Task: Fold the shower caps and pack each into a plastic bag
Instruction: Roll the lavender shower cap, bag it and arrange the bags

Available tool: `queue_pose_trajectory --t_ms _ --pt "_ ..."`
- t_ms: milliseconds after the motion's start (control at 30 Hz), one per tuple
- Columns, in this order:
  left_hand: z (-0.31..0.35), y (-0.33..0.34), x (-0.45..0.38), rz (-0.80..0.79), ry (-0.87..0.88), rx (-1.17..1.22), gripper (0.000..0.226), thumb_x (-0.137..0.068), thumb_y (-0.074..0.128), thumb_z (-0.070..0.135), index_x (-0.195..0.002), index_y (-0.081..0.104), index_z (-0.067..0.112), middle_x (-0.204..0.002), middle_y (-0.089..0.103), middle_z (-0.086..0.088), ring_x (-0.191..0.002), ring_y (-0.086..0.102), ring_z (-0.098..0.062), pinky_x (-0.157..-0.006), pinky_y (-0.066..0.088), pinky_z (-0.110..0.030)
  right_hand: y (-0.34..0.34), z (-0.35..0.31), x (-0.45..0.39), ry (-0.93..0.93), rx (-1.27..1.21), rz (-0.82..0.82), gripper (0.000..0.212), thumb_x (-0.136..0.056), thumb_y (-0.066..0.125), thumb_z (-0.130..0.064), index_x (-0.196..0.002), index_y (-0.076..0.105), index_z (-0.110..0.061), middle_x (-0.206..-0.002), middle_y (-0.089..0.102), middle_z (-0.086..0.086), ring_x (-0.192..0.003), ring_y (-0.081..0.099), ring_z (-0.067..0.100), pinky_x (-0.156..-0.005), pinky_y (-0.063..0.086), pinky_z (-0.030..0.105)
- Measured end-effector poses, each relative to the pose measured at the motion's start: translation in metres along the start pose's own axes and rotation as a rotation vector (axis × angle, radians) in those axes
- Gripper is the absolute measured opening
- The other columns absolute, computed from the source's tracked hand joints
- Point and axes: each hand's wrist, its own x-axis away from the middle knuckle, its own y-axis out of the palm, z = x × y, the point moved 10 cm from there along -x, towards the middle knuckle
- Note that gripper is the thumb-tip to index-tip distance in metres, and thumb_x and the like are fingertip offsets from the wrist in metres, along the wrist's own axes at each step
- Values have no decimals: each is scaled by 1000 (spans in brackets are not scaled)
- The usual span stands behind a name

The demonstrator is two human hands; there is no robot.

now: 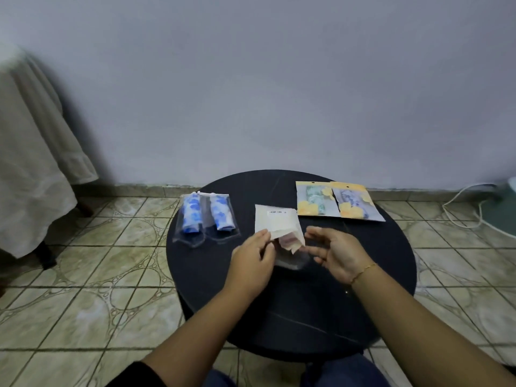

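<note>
**Fifth cap going in; four packed**

We count two clear bags with blue-flowered rolled caps (pixel 205 217) and two yellow-flowered packets (pixel 339 201) done. Left hand (pixel 252 254) pinches the white plastic bag (pixel 276 223) holding a pinkish folded cap (pixel 290 241); right hand (pixel 339 254) relaxed, ungripping. Round black table (pixel 391 247), tiled floor (pixel 83 261), grey wall (pixel 279 79).

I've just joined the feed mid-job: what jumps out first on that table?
The two hands at the middle of the round black table: the left hand pinches a pale packet with a pinkish cap poking out, while the right hand hovers open beside it. At the far left lie two clear bags with blue-flowered rolled caps; at the far right, two yellow-flowered packets.
</note>
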Motion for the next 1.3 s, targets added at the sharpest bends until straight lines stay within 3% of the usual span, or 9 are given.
queue_pose_trajectory --t_ms 233,333,500,633,767,900,967,1100,1300 --pt "-1 22 54 -32 106 36 43 -93 37 37 -126 60 21 -126 58 12 -116 51 1 -104 39 -30 -51 27 28 -122 370 13 35 -91 49 2 -123 58 -10 -111 65 2 -89 67 11 -68 51 18" --pt "-1 7 57 60 85 24 45 -90 33 38 -124 60 26 -120 55 20 -105 48 6 -90 32 -20 -50 19 34 -318 737 -3 40 -89 56 -2 -126 58 -18 -114 64 2 -96 62 9 -89 51 25" --pt "-11 -9 51 107 161 -256 47 -84 57 4 -124 60 28 -119 64 11 -91 60 -10 -78 32 -26 -26 17 40 -684 1273 -41 51 -89 58 -17 -138 45 -24 -136 47 -7 -122 47 13 -102 39 29" --pt "1 8 47 -23 424 -493 54 -69 79 19 -120 62 27 -125 62 9 -104 60 -11 -75 36 -27 -8 7 52 -986 1374 4 44 -74 71 -22 -118 64 -18 -117 63 -2 -102 62 20 -76 53 39" --pt "14 22 42 -105 540 -560 26 -72 67 37 -97 71 31 -101 70 16 -89 63 -8 -69 29 -21 5 4 64 -1161 1416 -21 22 -70 68 -29 -89 76 -22 -95 71 -5 -82 66 17 -57 51 32" --pt "5 20 40 -86 539 -557 33 -79 47 48 -88 75 35 -69 68 10 -64 64 -9 -60 38 -23 -7 12 57 -1072 1440 -45 28 -83 50 -44 -89 76 -32 -100 70 -17 -97 61 11 -72 41 28" --pt "-1 16 39 -57 466 -494 32 -82 48 50 -91 75 35 -71 67 10 -67 63 -9 -64 41 -24 -18 16 45 -880 1370 -36 24 -89 52 -42 -99 73 -35 -114 63 -23 -114 43 3 -87 26 29" --pt "-29 10 36 -96 -3 -74 17 -83 70 34 -99 73 28 -88 68 19 -84 61 6 -80 44 -11 -34 23 25 -586 1145 -30 17 -91 56 -38 -99 71 -35 -108 60 -26 -116 36 -2 -97 20 29" --pt "-41 7 33 -53 -237 183 5 -85 70 26 -80 71 25 -78 69 14 -75 61 1 -63 41 -8 -34 27 15 -363 1094 66 35 -95 43 -44 -73 63 -27 -101 59 -12 -115 37 14 -85 20 33"
